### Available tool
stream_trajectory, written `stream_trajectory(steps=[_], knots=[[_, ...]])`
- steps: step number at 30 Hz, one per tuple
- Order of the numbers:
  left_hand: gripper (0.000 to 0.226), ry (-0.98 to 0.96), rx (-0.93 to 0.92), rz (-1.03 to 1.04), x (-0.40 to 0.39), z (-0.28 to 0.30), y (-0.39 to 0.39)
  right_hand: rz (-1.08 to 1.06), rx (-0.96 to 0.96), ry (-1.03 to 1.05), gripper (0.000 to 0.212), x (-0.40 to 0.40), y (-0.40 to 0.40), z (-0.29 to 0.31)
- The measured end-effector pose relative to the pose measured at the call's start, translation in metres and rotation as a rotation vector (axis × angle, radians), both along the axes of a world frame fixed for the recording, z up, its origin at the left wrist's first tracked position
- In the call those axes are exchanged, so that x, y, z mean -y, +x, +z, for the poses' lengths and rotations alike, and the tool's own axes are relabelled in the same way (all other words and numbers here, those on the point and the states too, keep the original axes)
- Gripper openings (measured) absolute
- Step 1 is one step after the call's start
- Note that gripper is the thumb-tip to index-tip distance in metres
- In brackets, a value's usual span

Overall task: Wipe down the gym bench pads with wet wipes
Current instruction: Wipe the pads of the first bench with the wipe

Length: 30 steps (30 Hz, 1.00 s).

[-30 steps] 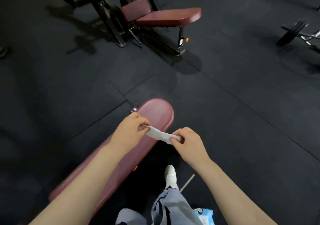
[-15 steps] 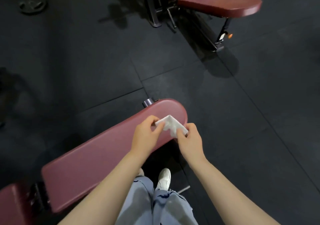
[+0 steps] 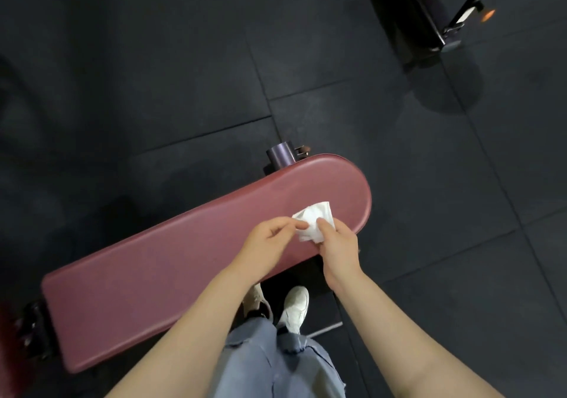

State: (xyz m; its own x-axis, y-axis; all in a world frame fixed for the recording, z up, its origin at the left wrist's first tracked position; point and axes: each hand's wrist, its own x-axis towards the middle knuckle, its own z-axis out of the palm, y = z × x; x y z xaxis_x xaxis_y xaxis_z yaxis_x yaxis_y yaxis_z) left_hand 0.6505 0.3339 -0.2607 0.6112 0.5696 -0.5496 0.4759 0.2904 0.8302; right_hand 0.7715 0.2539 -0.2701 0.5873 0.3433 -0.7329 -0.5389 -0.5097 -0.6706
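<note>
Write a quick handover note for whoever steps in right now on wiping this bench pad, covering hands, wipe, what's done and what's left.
Left hand: pinching the near-left edge of the wet wipe.
Right hand: gripping the wipe's right side, thumb on top.
The wipe is bunched and held over the rounded end of the maroon bench pad; whether it touches the pad cannot be told.
Done: wipe in hand. No wet streaks are visible on the pad.
Left: wipe the whole pad, then the other pads.

A crumpled white wet wipe [image 3: 313, 222] is hanging just above the rounded far end of a long maroon bench pad [image 3: 171, 262], which is lying flat and running diagonally from lower left to upper right over dark floor.
</note>
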Motion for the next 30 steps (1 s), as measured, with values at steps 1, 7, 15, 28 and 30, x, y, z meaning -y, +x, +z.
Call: stream_trajectory(steps=[1,7,15,28,30], knots=[[0.031,0.006,-0.046,0.036,-0.006,-0.01,-0.004,0.003,0.004,-0.043,0.021,-0.004,0.003,-0.012],[0.033,0.163,-0.446,-0.103,-0.045,-0.077,-0.041,0.183,0.434,-0.213,0.03,-0.055,0.069,-0.069],[0.043,0.249,-0.507,0.041,-0.048,-0.121,-0.058,0.405,0.854,-0.421,0.039,-0.112,0.136,-0.134],[0.06,0.175,-0.719,0.596,-0.038,-0.14,-0.179,1.666,0.875,0.093,0.04,-0.163,-0.164,-0.204],[0.062,0.169,-0.738,0.628,-0.031,-0.142,-0.19,1.922,0.598,0.318,0.04,-0.151,-0.181,-0.21]])
